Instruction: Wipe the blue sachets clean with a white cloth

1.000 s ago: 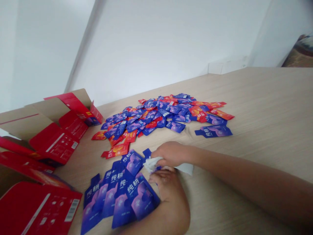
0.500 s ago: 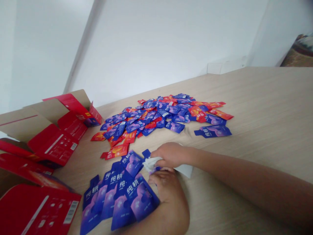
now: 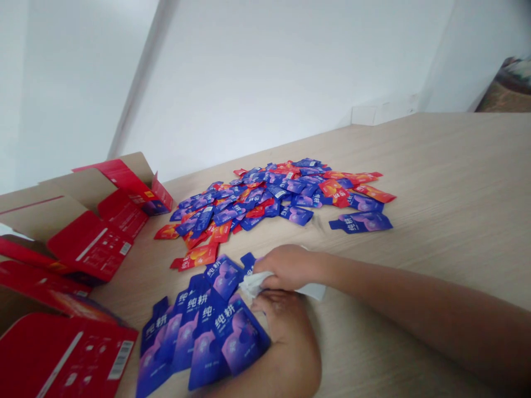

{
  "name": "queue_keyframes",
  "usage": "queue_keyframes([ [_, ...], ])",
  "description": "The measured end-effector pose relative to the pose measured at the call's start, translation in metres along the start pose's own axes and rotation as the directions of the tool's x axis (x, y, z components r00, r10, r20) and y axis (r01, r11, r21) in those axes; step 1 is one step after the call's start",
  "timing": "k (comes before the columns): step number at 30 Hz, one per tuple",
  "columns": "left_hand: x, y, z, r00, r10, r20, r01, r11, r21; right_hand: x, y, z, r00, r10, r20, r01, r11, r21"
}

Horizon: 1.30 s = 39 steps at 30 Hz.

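Note:
My right hand [image 3: 288, 267] is closed on a crumpled white tissue [image 3: 252, 286], pressed down over a blue pouch [image 3: 248, 262] whose spout end sticks out past the fingers. Right below it, my left hand [image 3: 277, 304] is bent with curled fingers; what they grip is hidden by the right hand and tissue. To the left of both hands, several blue pouches with purple fruit print [image 3: 199, 326] lie overlapping in a fanned row. A white sheet or packet [image 3: 314, 290] shows partly from under my right wrist.
Behind the hands spreads a heap of blue and red-orange pouches [image 3: 265, 193]. One blue pouch [image 3: 362, 221] lies apart at its right. Open red cardboard boxes [image 3: 95, 246] line the left side. A white wall [image 3: 269, 83] rises behind the wooden table [image 3: 435, 221].
My right hand has shifted slightly down with the tissue, which now covers the purple bit seen between the hands. My left hand and the pouches have stayed in place.

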State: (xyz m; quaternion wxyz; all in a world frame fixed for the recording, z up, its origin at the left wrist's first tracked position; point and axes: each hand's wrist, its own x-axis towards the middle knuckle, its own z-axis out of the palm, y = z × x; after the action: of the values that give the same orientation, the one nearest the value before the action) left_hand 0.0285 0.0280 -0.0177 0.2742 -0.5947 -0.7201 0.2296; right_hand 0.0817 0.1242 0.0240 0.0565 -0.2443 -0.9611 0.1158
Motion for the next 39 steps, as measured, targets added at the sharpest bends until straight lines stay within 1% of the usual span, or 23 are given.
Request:
queue_keyframes([
  [2, 0.000, 0.000, -0.001, 1.000, 0.015, -0.001, -0.015, 1.000, 0.009, 0.002, 0.005, 0.003, 0.998, 0.065, 0.020, -0.064, 0.998, -0.012],
  [5, 0.000, -0.002, -0.003, 0.999, 0.037, 0.023, -0.038, 0.999, 0.011, 0.002, 0.017, 0.003, 0.986, 0.164, -0.004, -0.164, 0.985, -0.058],
  [7, -0.001, -0.003, -0.005, 0.998, 0.034, 0.050, -0.034, 0.999, 0.006, 0.001, 0.021, -0.001, 0.981, 0.193, -0.035, -0.195, 0.978, -0.075],
  [9, 0.000, -0.003, -0.005, 0.998, 0.036, 0.051, -0.036, 0.999, -0.007, -0.001, 0.018, -0.006, 0.981, 0.175, -0.081, -0.181, 0.981, -0.068],
  [11, 0.000, -0.001, -0.003, 0.999, 0.038, 0.039, -0.037, 0.999, -0.025, -0.003, 0.011, -0.010, 0.985, 0.116, -0.129, -0.123, 0.991, -0.048],
  [12, 0.001, 0.000, -0.001, 0.999, 0.032, 0.037, -0.031, 0.999, -0.034, -0.003, 0.006, -0.010, 0.988, 0.076, -0.134, -0.082, 0.996, -0.039],
  [14, 0.002, 0.002, 0.001, 0.999, 0.012, 0.044, -0.010, 0.999, -0.046, -0.003, -0.002, -0.010, 0.996, 0.006, -0.086, -0.008, 1.000, -0.020],
  [16, 0.002, 0.004, 0.003, 0.998, -0.010, 0.062, 0.013, 0.999, -0.045, -0.002, -0.005, -0.006, 1.000, -0.019, -0.002, 0.019, 1.000, 0.006],
  [17, 0.002, 0.005, 0.004, 0.998, -0.010, 0.063, 0.013, 0.999, -0.045, -0.001, -0.004, -0.004, 1.000, -0.008, 0.027, 0.008, 1.000, 0.015],
  [19, 0.001, 0.005, 0.004, 0.998, 0.007, 0.057, -0.004, 0.999, -0.046, 0.000, 0.001, 0.000, 0.998, 0.049, 0.038, -0.049, 0.999, 0.006],
  [22, -0.001, 0.003, 0.003, 0.999, 0.026, 0.031, -0.025, 0.999, -0.039, 0.001, 0.015, 0.001, 0.989, 0.151, 0.000, -0.151, 0.988, -0.043],
  [24, -0.001, 0.002, 0.003, 1.000, 0.018, 0.012, -0.018, 1.000, -0.022, 0.000, 0.020, -0.002, 0.982, 0.188, -0.033, -0.190, 0.980, -0.063],
  [26, -0.002, 0.001, 0.004, 1.000, 0.018, -0.019, -0.018, 1.000, 0.001, -0.001, 0.019, -0.007, 0.979, 0.189, -0.077, -0.193, 0.979, -0.059],
  [29, -0.001, 0.002, 0.007, 0.998, 0.025, -0.064, -0.024, 0.999, 0.026, -0.002, 0.007, -0.014, 0.984, 0.112, -0.136, -0.115, 0.993, -0.019],
  [31, 0.000, 0.003, 0.010, 0.997, 0.014, -0.072, -0.013, 1.000, 0.018, -0.002, -0.003, -0.014, 0.993, 0.029, -0.113, -0.029, 1.000, 0.000],
  [33, 0.000, 0.004, 0.011, 0.998, 0.000, -0.066, 0.001, 1.000, 0.008, -0.002, -0.007, -0.009, 0.999, -0.016, -0.041, 0.017, 1.000, 0.013],
  [35, 0.000, 0.005, 0.012, 0.998, -0.006, -0.063, 0.007, 1.000, 0.013, 0.000, -0.005, -0.003, 1.000, 0.005, 0.017, -0.005, 1.000, 0.017],
  [36, -0.001, 0.005, 0.011, 0.998, -0.001, -0.068, 0.002, 1.000, 0.019, 0.001, -0.001, 0.000, 0.999, 0.036, 0.024, -0.036, 0.999, 0.011],
  [39, -0.001, 0.003, 0.009, 0.996, 0.029, -0.085, -0.025, 0.999, 0.045, 0.002, 0.013, 0.004, 0.990, 0.144, -0.010, -0.144, 0.989, -0.039],
])
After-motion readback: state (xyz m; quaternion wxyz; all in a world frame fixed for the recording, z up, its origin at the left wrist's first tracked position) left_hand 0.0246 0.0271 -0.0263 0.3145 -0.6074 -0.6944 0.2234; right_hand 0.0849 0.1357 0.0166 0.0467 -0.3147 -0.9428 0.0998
